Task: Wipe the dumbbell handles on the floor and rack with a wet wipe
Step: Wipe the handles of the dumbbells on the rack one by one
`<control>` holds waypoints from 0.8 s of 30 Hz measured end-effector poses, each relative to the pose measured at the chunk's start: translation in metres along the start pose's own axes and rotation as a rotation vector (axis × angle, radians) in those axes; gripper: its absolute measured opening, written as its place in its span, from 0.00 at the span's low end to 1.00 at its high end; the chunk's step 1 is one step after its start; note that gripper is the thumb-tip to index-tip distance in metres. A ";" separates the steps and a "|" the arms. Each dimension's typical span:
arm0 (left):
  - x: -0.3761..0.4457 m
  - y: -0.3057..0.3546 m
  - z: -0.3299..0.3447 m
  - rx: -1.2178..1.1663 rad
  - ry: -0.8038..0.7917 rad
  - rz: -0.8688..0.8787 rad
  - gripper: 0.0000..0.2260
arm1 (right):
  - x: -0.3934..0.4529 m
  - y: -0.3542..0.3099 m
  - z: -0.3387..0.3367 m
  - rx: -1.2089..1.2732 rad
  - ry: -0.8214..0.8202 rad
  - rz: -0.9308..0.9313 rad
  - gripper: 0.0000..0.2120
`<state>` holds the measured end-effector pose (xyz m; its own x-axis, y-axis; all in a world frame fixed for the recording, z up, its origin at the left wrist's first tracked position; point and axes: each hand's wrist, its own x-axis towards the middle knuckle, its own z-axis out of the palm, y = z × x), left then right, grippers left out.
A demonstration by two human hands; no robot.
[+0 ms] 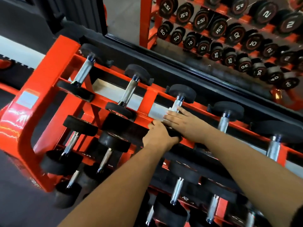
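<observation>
An orange dumbbell rack (49, 76) holds several black-headed dumbbells with silver knurled handles on its tiers. On the top tier my right hand (183, 119) presses a white wet wipe (171, 111) against the handle of the third dumbbell (182, 93) from the left. My left hand (159, 134) grips that dumbbell's near black head, which it mostly covers. Bare handles show on the dumbbells to the left (129, 91) and right (223, 122).
A wall mirror (229, 38) behind the rack reflects the numbered dumbbell heads and orange frame. Dark rubber floor (21, 202) lies at the lower left. Lower tiers carry more dumbbells (177, 189) under my forearms.
</observation>
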<state>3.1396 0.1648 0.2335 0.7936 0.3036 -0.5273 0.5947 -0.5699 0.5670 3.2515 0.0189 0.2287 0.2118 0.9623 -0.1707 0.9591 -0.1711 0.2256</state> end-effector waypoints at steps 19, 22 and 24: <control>-0.003 0.011 0.001 -0.033 0.013 -0.125 0.51 | -0.002 0.022 0.005 0.055 -0.097 -0.116 0.36; -0.006 0.012 0.002 -0.031 0.046 -0.130 0.52 | 0.030 0.006 -0.009 -0.095 -0.198 -0.074 0.36; -0.006 0.013 0.002 -0.004 0.050 -0.138 0.53 | 0.036 0.001 -0.010 -0.141 -0.232 -0.063 0.31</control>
<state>3.1426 0.1542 0.2430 0.7093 0.4166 -0.5686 0.6993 -0.5170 0.4936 3.2580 0.0555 0.2319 0.2053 0.8931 -0.4003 0.9395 -0.0652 0.3364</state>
